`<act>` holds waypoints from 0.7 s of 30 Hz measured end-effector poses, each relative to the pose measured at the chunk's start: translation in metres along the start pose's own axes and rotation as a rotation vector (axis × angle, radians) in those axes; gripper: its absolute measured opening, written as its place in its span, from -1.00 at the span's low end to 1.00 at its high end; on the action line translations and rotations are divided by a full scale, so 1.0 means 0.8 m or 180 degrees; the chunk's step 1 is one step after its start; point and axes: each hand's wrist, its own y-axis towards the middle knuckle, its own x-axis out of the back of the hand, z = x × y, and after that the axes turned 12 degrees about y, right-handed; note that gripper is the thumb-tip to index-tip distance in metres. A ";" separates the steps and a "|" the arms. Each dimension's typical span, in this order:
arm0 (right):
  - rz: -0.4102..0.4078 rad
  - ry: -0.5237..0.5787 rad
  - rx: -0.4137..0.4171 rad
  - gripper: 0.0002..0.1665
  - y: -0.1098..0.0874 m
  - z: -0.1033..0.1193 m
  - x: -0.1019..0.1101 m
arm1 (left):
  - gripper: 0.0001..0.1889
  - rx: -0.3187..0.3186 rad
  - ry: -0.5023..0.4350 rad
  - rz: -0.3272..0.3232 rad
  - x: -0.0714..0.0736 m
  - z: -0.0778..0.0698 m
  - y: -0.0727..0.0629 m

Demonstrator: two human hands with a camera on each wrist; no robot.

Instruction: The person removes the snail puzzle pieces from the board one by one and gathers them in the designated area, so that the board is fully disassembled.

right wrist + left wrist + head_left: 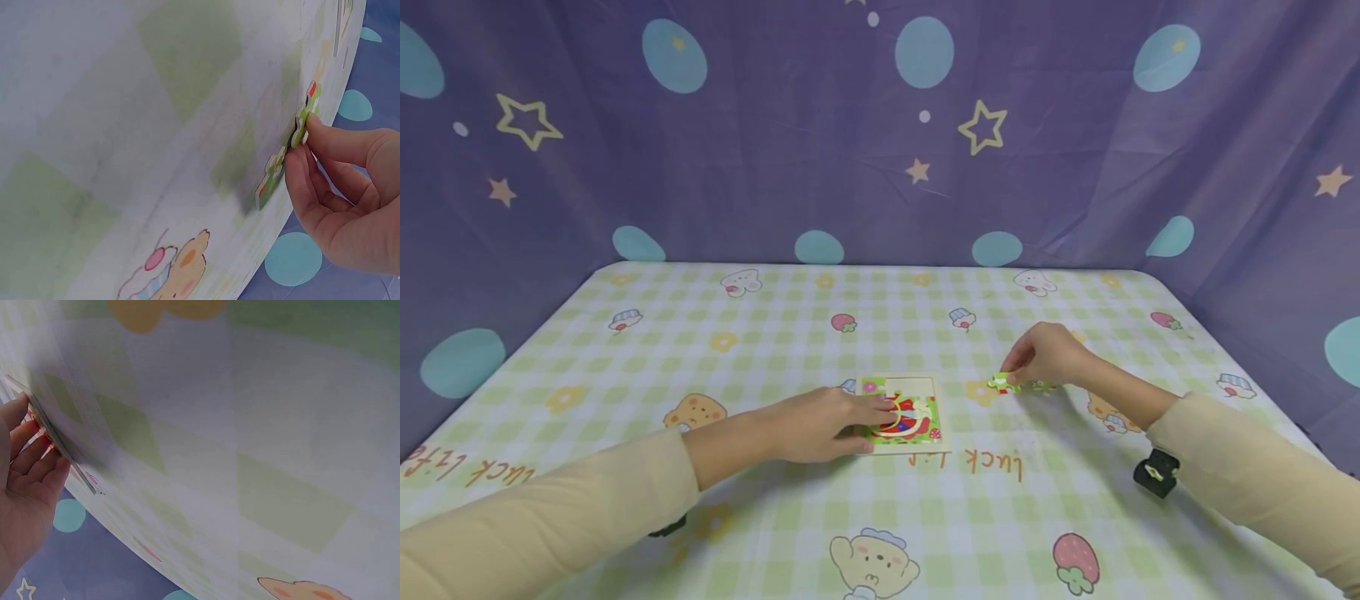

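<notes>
A square puzzle board (943,429) with a pale wooden rim lies on the table, its picture partly filled in and bare wood showing at the top. My left hand (831,423) rests on the board's left side with the fingers stretched over the pieces; in the left wrist view the fingertips (61,464) touch the board (84,478). To the right, my right hand (1048,354) pinches a green puzzle piece (301,125) between thumb and fingers, just off the cloth. Another green puzzle piece (269,178) lies beside it on the table.
A checked tablecloth (760,517) with printed bears, strawberries and lettering covers the table. Behind it hangs a purple curtain (820,150) with stars and blue ovals. A black device (1156,473) sits at the right wrist.
</notes>
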 end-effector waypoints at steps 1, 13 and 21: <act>-0.0001 -0.0003 0.0013 -0.92 0.000 0.000 0.000 | -0.49 0.0003 0.0003 0.0002 0.000 0.000 0.000; -0.0119 -0.0155 0.0372 -0.88 0.004 0.008 0.010 | -0.49 0.0005 0.0048 0.0021 0.001 0.000 0.001; -0.0102 -0.0070 0.0644 -0.86 0.012 0.024 0.000 | -0.49 -0.0011 0.0041 0.0020 0.000 -0.001 0.000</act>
